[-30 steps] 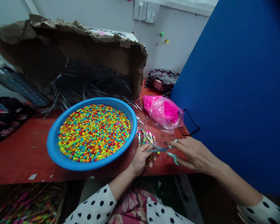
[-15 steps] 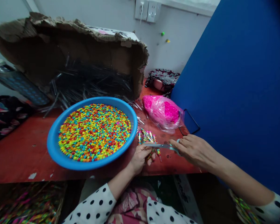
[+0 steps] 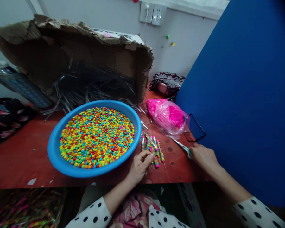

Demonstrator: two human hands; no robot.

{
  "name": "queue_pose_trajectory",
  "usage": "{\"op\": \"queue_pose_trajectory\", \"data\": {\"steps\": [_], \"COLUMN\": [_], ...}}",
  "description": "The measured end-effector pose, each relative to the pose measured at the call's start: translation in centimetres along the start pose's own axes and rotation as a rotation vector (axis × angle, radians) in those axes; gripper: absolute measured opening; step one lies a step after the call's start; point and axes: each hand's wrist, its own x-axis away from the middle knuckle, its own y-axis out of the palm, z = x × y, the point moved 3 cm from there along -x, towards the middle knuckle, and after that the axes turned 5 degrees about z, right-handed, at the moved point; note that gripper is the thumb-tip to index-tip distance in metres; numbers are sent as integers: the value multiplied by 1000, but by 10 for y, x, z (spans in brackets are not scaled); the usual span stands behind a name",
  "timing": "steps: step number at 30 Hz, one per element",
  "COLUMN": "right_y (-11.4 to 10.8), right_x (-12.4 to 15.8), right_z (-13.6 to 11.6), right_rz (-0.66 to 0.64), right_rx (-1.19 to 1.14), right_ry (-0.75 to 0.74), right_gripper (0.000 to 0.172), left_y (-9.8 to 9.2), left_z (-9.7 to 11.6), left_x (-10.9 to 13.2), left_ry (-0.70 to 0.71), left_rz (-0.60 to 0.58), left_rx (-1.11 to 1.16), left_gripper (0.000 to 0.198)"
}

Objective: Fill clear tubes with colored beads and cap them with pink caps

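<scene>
My right hand is closed around the handle of a pair of scissors, whose blades point away and left over the red table. My left hand is pinched, thumb against fingertips, just at the near side of a small pile of clear tubes filled with colourful beads. Anything between those fingertips is hidden or too small to make out. To its left stands a blue basin full of small red, yellow, green, orange and blue beads.
A torn cardboard box holding many empty clear tubes lies behind the basin. A plastic bag of pink pieces sits behind the pile. A blue panel borders the right side, with a black wire frame against it.
The scissors were level at my left hand's fingertips; my right hand has drawn them away to the right. My left hand has moved slightly down and left, leaving bead-filled tubes visible on the table.
</scene>
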Motion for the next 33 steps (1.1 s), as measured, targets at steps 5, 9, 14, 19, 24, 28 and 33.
{"op": "queue_pose_trajectory", "data": {"steps": [5,9,14,19,24,28,33], "right_y": [14,17,-27,-57,-50,-43,-26], "right_x": [-25,-33,-39,-59,-85,-97,-129], "right_z": [7,12,-28,-104,-113,-63,-10], "right_rz": [-315,-504,85,268,327,541,439], "right_rx": [-493,-849,-770,-900,-793,-805,-627], "right_ry": [48,144,-46,-387,-244,66,256], "right_gripper": [17,27,14,16,20,27,32], "left_y": [-2,-7,-8,-10,-18,-19,-9], "left_z": [-2,-6,-6,-1,0,0,-3], "left_x": [1,3,3,4,9,10,6], "left_ry": [30,16,9,-27,-85,-103,-70], "left_rz": [37,63,80,138,171,166,102], "left_rx": [-77,-91,-105,-102,-67,-65,-23], "left_gripper": [35,37,40,44,50,50,46]}}
